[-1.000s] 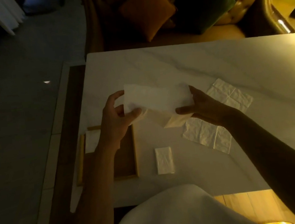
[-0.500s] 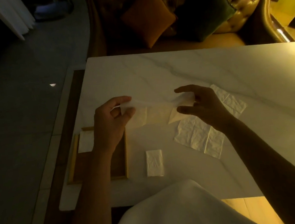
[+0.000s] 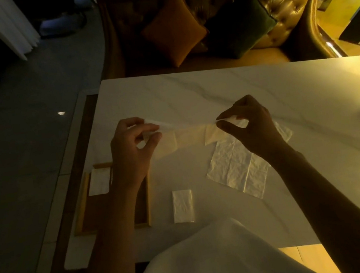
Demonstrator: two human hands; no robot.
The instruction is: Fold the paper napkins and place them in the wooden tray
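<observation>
Head view, looking down on a pale marbled counter (image 3: 192,94) in dim yellow light. Both hands are raised over the middle of the frame with one paper napkin (image 3: 188,135) stretched between them. The left hand (image 3: 131,151) has its grip narrowed to a pinch, thumb and forefinger pressed together on the napkin's left end, the other fingers curled loosely beneath. The right hand (image 3: 249,126) pinches the right end the same way, thumb against fingertips, with a bit of white paper showing inside the curl of the hand. The napkin's upper edge runs taut from one pinch to the other, and the rest hangs below it as a folded band.

Under the right wrist, right of centre, an unfolded napkin (image 3: 236,168) lies flat on the counter, creased into panels. Lower centre, a small folded napkin (image 3: 182,206) lies alone, just right of the wooden tray (image 3: 81,206). The tray sits at lower left, partly hidden by the left forearm, and holds one folded white napkin (image 3: 99,181) in its upper left corner.
</observation>
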